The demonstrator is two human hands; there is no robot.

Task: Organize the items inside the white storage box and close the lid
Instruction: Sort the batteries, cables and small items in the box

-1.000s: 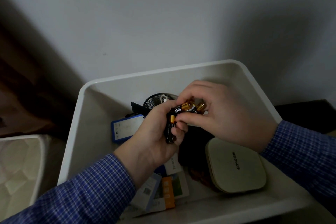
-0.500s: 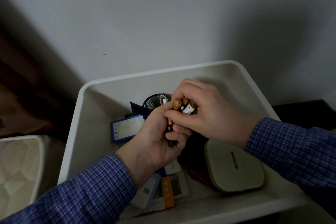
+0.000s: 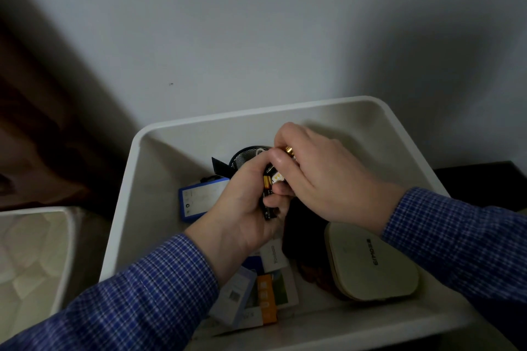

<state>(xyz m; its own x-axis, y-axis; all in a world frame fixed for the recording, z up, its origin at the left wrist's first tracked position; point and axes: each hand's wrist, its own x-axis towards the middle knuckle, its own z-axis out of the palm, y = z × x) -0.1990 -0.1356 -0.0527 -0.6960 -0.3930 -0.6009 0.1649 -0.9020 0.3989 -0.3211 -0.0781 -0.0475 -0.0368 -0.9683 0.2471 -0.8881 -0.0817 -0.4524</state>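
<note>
White storage box (image 3: 171, 151), open, centre to lower frame, near rim cut off by the bottom edge. Left hand (image 3: 242, 208) curled round a bundle of black-and-gold batteries (image 3: 268, 196), right hand (image 3: 322, 177) pinching their upper ends; count indeterminable, mostly covered by fingers. Contents beneath: blue-edged card (image 3: 199, 196), cream case (image 3: 370, 265), black mesh item (image 3: 242, 157) and dark object under the right wrist, both largely hidden.

Dim, muted light throughout; broad soft shadows darken the plain pale grey wall (image 3: 256, 23) at both sides. Wide-angle bending shows at the edges; fine detail is murky.
</note>
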